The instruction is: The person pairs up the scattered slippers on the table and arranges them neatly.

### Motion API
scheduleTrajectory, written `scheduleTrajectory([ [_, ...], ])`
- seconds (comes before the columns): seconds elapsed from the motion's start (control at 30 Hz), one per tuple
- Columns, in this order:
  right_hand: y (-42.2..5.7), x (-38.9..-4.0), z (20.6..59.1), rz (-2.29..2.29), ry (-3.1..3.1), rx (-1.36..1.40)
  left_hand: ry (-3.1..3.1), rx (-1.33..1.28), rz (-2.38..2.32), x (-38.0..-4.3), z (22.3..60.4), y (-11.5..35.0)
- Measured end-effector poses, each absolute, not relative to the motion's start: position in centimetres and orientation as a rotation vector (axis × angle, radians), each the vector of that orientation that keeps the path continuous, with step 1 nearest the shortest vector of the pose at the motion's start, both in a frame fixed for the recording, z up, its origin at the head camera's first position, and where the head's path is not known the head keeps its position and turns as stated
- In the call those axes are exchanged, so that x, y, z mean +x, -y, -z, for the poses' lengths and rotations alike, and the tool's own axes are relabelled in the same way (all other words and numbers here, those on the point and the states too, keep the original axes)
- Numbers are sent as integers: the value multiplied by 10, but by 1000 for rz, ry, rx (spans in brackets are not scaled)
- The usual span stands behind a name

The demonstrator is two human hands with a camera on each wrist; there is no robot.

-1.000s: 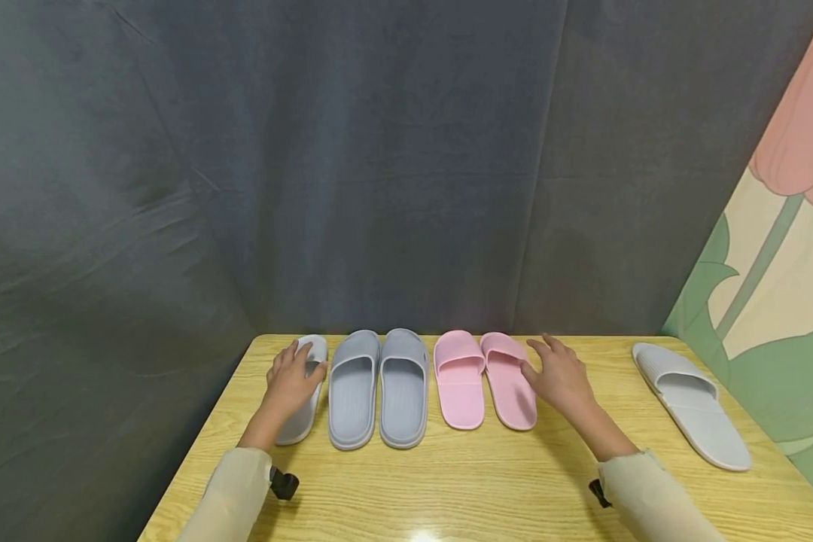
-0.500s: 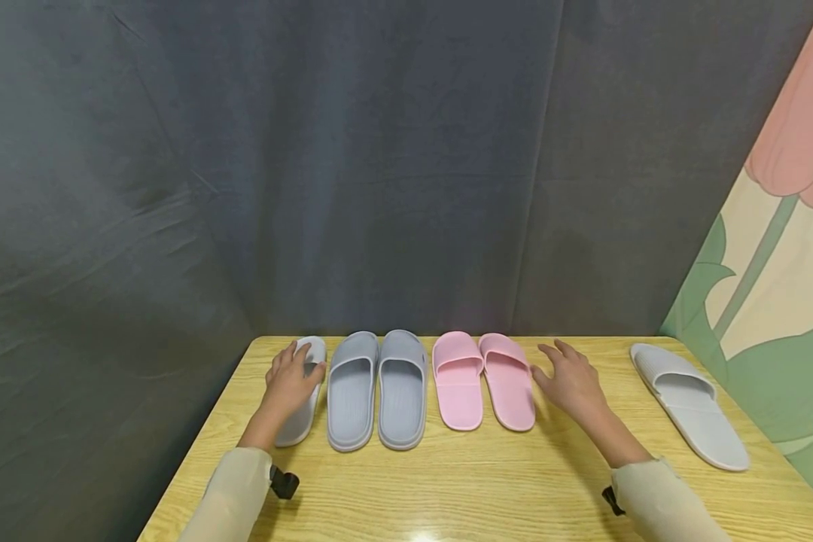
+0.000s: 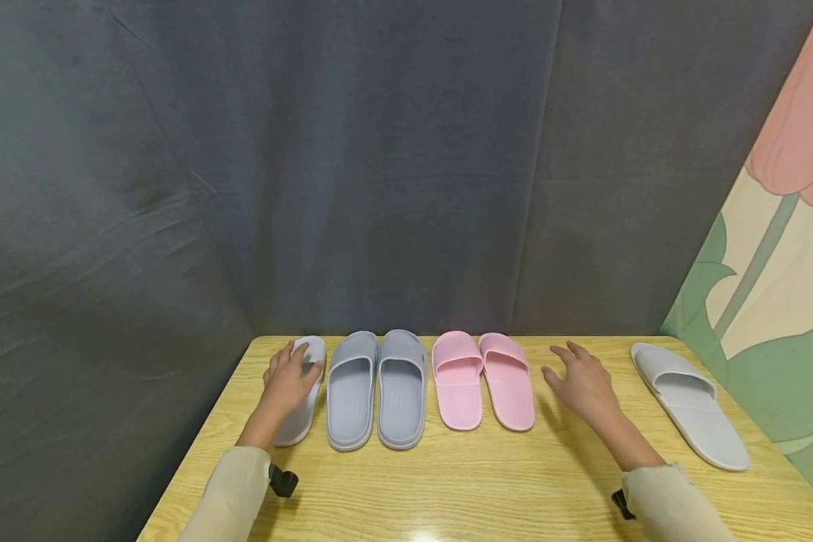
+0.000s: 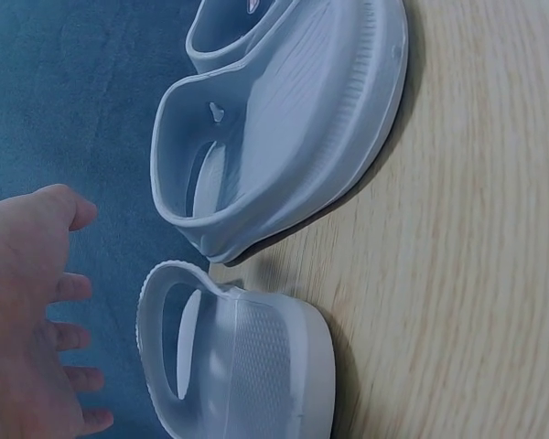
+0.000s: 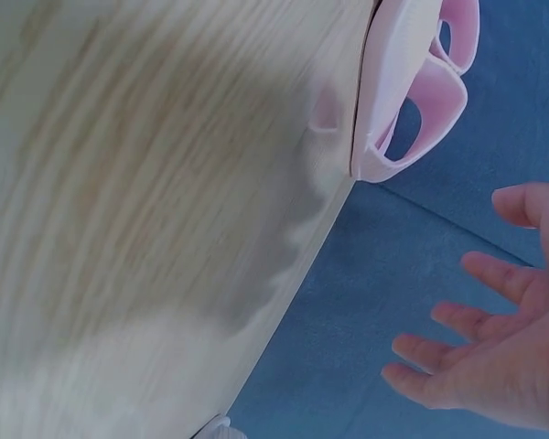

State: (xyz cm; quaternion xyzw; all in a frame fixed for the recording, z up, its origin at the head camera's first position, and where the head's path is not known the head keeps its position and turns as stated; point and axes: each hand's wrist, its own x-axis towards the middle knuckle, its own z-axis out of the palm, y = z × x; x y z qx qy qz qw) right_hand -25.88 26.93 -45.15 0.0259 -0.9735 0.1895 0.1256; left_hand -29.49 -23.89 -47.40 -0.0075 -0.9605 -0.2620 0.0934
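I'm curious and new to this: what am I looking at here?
No machine here: the grips are a person's bare left hand and right hand. The wide picture comes from a camera on the head, the close ones from cameras on the wrists. On the wooden table lie two grey slippers, two pink slippers, a pale slipper to their left and another to their right. The left hand is above the left pale slipper, the right between the pink ones and the other. Neither holds anything.

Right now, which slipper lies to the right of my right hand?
The pale slipper near the right edge of the table; the other five slippers lie left of your right hand.
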Motion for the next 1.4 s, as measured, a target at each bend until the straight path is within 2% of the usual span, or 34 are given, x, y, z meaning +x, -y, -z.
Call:
scheduleTrajectory([
  [1.4,-303,-254,462,-561,2809,37,2863,6,805,-309,480,240],
])
